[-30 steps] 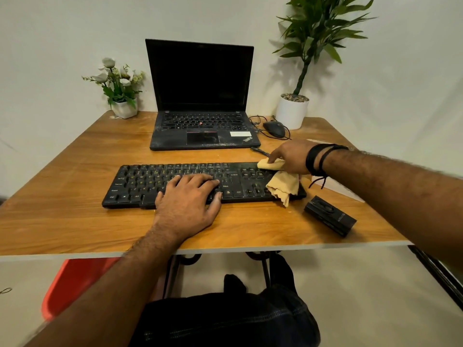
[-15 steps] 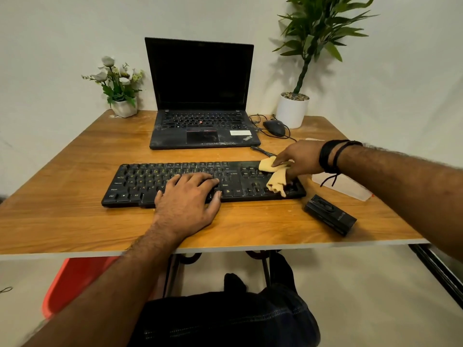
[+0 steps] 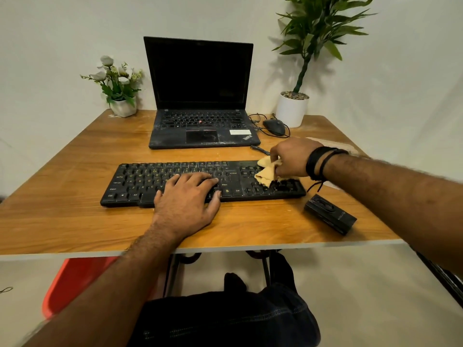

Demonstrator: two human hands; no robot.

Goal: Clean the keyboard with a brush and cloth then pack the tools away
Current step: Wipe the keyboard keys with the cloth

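The right hand (image 3: 292, 156) has slid rightward and bunched the cloth (image 3: 265, 172) tighter: a second ago the yellow rag trailed over the keyboard's near edge, and now it sits gathered up on the number pad, clear of that edge. The left hand (image 3: 186, 196) has not budged.

That left hand lies flat on the keyboard (image 3: 140, 181), fingers spread over the middle keys, palm at the near edge, gripping nothing. My read: it pins the board down so the wiping does not push it across the table (image 3: 62, 221). The right hand pinches the cloth in curled fingers, knuckles up, working the right end of the keys. Holding the rag bunched probably gives a firmer pad for getting between keycaps.

The keyboard lies square across the front of the table, in front of the open laptop (image 3: 200, 101). A black case (image 3: 330, 213) rests just beside its right end, near the table's front edge, likely where the tools get packed later. A thin dark tool (image 3: 259, 149) lies behind the keyboard near the right hand; whether it is the brush I cannot tell.

Cloth stage underway, packing not yet begun.
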